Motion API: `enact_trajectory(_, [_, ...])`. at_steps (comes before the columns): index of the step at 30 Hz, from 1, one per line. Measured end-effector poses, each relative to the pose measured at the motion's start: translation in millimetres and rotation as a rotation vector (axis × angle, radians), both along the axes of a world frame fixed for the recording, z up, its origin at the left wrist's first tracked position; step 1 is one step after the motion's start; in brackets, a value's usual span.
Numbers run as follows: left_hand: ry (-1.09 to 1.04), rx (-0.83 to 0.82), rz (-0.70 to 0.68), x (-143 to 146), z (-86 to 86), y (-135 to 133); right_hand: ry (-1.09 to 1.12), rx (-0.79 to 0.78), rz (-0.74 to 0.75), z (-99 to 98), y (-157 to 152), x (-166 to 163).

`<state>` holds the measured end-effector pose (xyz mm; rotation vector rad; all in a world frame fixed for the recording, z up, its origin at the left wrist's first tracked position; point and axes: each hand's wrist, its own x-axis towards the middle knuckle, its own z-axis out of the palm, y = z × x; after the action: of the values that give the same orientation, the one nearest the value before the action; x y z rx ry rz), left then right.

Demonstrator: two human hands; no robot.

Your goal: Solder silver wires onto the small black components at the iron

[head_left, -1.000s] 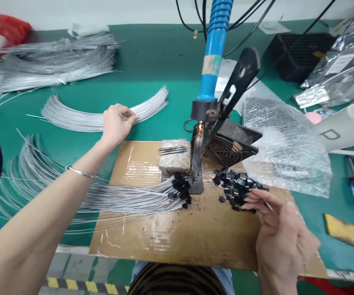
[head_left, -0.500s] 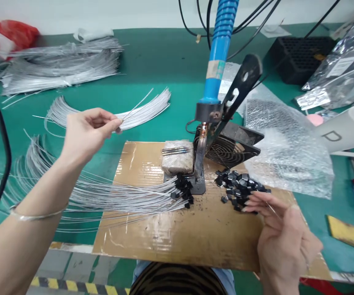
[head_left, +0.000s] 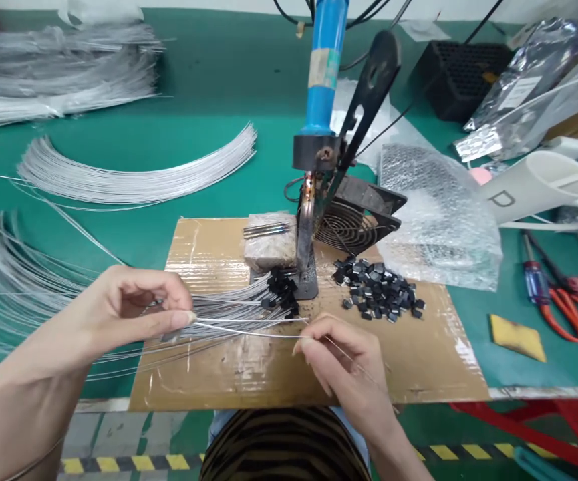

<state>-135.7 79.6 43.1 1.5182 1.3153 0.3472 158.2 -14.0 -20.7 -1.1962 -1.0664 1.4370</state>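
Note:
My left hand pinches a thin silver wire just above the brown cardboard mat. My right hand is closed in a pinch at the wire's right end; a thin metal pin also sticks out from its fingers. Under the wire lies a fan of finished wires with black end pieces. A heap of loose black pieces sits right of the stand. The blue-handled soldering iron stands upright in its holder behind both hands.
An arc of bare wires and bigger wire bundles lie on the green table at the left. A small fan, bubble wrap, a white tube, a screwdriver, red scissors and a yellow sponge are at the right.
My left hand picked one wire from the far arc and brought it down over the mat. My right hand left the heap of black pieces and moved left to the wire's end.

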Motion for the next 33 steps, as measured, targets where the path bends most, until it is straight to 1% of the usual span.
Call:
enact_trajectory(4, [-0.083,0.050,-0.026,10,-3.8,-6,0.056,-0.013,-0.054,-3.2,3,-1])
enact_trajectory(10, [-0.099,0.037,0.001,14,-6.8,-10,0.141,-0.026,-0.037,-5.7,6,0])
enact_trajectory(15, [-0.118,0.010,0.005,11,-14.9,-14,0.249,-0.084,-0.007,-5.9,8,0])
enact_trajectory(18, [-0.110,-0.041,0.017,7,-18.6,-17,0.217,-0.049,0.002,-4.8,9,5])
enact_trajectory(21, [-0.051,-0.057,-0.043,8,-16.3,-19,0.117,0.005,0.040,-2.1,9,10])
enact_trajectory(24, [0.077,0.052,-0.125,24,-8.5,-25,-0.023,0.076,0.032,1.0,9,11])
enact_trajectory(27, [0.127,0.181,-0.156,54,-0.9,-37,-0.135,0.152,0.018,3.2,9,7])
enact_trajectory(30, [0.085,0.215,-0.148,87,0.3,-47,-0.157,0.187,0.005,4.5,8,3])
enact_trajectory(33, [0.034,0.203,-0.124,106,-4.6,-51,-0.145,0.159,-0.033,4.1,8,2])
